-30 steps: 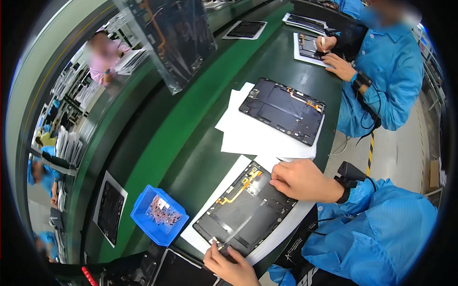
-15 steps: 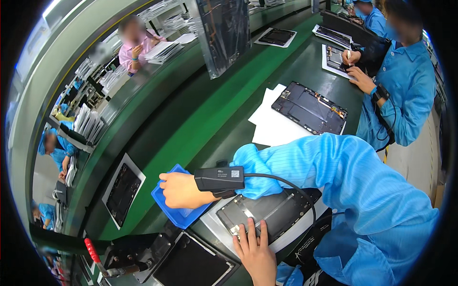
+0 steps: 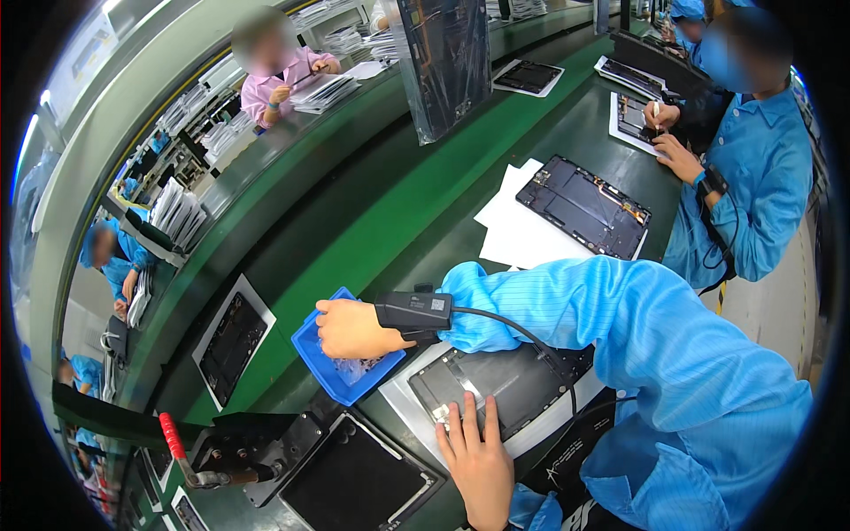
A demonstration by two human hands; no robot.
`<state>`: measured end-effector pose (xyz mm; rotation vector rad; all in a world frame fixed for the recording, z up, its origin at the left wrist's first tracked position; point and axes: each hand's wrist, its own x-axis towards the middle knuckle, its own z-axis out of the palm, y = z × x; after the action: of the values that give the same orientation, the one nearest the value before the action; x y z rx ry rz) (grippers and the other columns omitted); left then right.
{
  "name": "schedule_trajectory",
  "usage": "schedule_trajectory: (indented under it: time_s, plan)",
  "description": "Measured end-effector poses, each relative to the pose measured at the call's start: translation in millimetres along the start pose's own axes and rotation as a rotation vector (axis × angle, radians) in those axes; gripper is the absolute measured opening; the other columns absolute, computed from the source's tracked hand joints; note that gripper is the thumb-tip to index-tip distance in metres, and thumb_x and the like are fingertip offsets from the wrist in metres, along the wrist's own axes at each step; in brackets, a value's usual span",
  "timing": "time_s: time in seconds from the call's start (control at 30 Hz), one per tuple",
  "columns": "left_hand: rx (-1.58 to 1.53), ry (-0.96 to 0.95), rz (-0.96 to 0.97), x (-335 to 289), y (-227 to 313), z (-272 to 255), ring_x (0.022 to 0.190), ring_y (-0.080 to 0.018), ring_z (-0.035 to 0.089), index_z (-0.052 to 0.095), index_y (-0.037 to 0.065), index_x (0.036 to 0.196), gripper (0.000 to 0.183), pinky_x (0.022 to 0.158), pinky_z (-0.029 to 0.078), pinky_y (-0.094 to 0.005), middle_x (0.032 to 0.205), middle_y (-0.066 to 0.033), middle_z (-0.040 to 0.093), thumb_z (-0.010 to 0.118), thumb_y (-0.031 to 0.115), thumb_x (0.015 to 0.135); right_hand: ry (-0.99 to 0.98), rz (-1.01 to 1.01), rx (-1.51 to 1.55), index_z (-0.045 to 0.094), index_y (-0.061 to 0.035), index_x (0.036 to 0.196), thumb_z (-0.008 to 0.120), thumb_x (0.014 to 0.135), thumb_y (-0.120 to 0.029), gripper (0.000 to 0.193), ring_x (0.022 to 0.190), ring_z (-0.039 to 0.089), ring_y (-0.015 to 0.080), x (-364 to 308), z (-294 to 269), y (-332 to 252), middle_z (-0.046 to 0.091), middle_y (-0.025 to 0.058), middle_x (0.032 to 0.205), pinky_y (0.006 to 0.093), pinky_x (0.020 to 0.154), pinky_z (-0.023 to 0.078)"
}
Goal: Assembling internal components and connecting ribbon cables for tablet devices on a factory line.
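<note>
My left hand (image 3: 478, 465) lies with fingers stretched out on the near left part of a dark tablet back housing (image 3: 513, 380). The housing rests on white sheets (image 3: 403, 394) and is partly covered by my right sleeve. My right hand (image 3: 359, 329) is over a blue plastic tray (image 3: 341, 389), its fingers curled down and mostly hidden. Small clear pieces (image 3: 354, 367) lie in the tray; whether the fingers hold one cannot be seen. A black box with a cable (image 3: 416, 311) sits on my right wrist.
A clamp with a red handle (image 3: 173, 435) stands at lower left beside a black panel in a frame (image 3: 359, 473). Other housings lie on paper to the left (image 3: 233, 350) and far right (image 3: 584, 205). A wrapped panel (image 3: 438, 66) hangs ahead. A co-worker (image 3: 744, 168) works at right.
The whole view has shifted slightly. My right hand stays at the tray, where more of the clear pieces now show. My left hand keeps its place on the housing.
</note>
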<state>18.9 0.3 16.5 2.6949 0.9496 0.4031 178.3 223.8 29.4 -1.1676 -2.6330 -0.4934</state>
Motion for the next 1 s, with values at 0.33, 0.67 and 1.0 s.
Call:
schedule_trajectory:
  time_s: [0.33,0.67,1.0]
  plan:
    - [-0.037,0.025,0.034,-3.1,-8.8,1.8,0.136,-0.0394,0.051,0.064,0.006,0.136,0.05,0.117,0.036,-0.0563,0.143,-0.0207,0.055,0.063,0.001,0.085,0.037,0.187,0.254,0.066,-0.003,0.088,0.069,0.081,-0.014,0.013,0.08,0.068,0.0296,-9.8,-18.0,4.1,0.067,0.0104,0.073,0.039,0.079,0.045]
    - [-0.109,0.121,0.022,3.6,-5.4,-3.3,0.129,-0.0396,0.054,0.068,0.004,0.128,0.041,0.111,0.039,-0.0542,0.137,-0.0201,0.059,0.065,0.003,0.087,0.16,0.302,0.432,0.064,-0.0036,0.092,0.066,0.094,-0.017,0.014,0.09,0.066,0.0311,-31.9,-32.2,7.7,0.067,0.0116,0.091,0.0411,0.082,0.047]
    - [-0.736,0.362,-0.368,34.9,14.2,-50.8,0.066,-0.0073,0.057,0.067,-0.004,0.126,0.03,0.061,0.044,-0.021,0.087,-0.0057,0.073,0.069,0.01,0.099,-0.03,0.235,1.184,0.059,-0.0026,0.094,0.056,0.103,-0.022,0.021,0.091,0.063,0.0322,-151.9,-150.1,-49.0,0.063,0.0113,0.09,0.0432,0.081,0.048]
